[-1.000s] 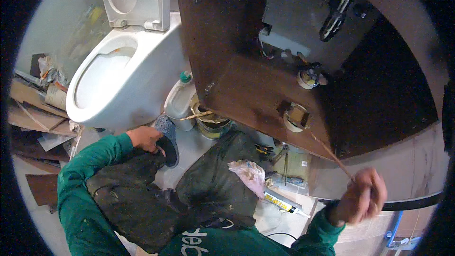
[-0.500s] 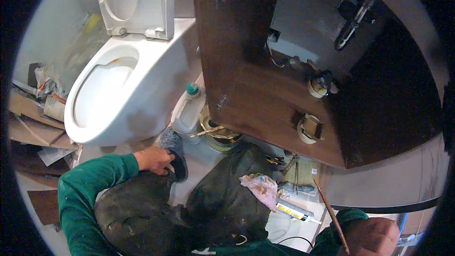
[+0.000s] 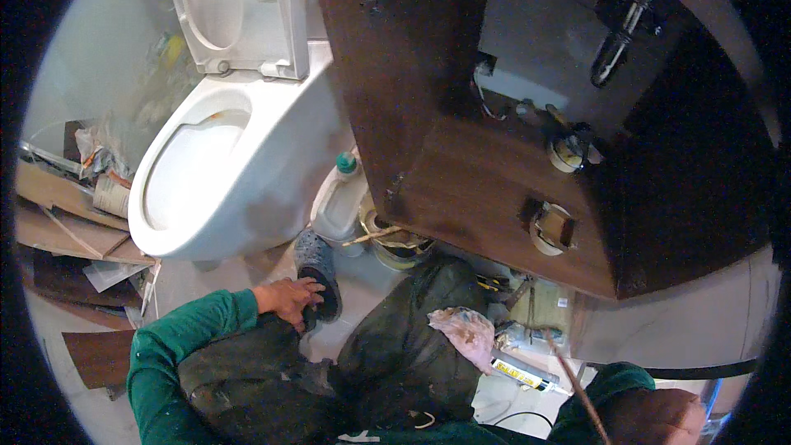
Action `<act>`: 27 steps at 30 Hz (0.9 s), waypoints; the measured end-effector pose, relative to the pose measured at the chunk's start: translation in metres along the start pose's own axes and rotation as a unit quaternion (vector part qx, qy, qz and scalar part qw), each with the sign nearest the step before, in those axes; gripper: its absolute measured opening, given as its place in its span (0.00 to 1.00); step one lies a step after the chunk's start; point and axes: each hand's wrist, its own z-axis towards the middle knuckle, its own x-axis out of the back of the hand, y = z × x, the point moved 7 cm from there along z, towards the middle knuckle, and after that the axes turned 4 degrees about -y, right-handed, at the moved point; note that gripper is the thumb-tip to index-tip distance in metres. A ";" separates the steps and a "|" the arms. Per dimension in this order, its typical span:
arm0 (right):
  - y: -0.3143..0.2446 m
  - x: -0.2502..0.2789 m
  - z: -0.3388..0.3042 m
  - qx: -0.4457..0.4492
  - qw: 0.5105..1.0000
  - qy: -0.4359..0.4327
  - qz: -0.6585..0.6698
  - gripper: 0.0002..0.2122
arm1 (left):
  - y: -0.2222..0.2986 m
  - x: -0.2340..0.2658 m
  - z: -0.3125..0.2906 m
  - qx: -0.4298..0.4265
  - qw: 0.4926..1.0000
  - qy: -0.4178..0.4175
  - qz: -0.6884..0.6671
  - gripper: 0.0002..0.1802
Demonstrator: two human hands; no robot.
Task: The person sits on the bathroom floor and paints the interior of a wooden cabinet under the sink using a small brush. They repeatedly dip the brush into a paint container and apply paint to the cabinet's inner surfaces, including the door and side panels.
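My left hand rests over my knee beside a grey clog, its fingers spread and holding nothing. At the lower right, my right hand is closed, partly cut off by the picture's edge. A thin brown stick slants up and left from it; the fingers round the stick are hidden. Left of the stick, a crumpled pinkish cloth lies against my trouser leg. Next to the cloth is a white sealant tube with a yellow and black label.
A white toilet with raised lid stands at left. The open dark wooden cabinet holds two tape rolls, one here, under a drain pipe. A green-capped jug and a tin with a stick across it stand before it.
My left hand's fingers have spread from a curled position beside the clog. The whole view has shifted slightly, so things appear farther right and lower. The stick remains with my right hand.
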 end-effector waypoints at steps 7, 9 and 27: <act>0.089 0.005 -0.081 -0.429 0.900 0.077 -0.008 0.02 | -0.017 -0.014 -0.005 -0.059 0.995 -0.046 -0.066 0.48; 0.141 -0.010 -0.111 -0.478 0.876 -0.072 -0.009 0.06 | -0.020 -0.007 -0.011 -0.058 0.958 -0.010 -0.280 0.44; 0.218 -0.085 -0.207 -0.654 0.699 -0.217 0.192 0.07 | -0.014 0.007 -0.018 -0.062 0.982 0.002 -0.176 0.38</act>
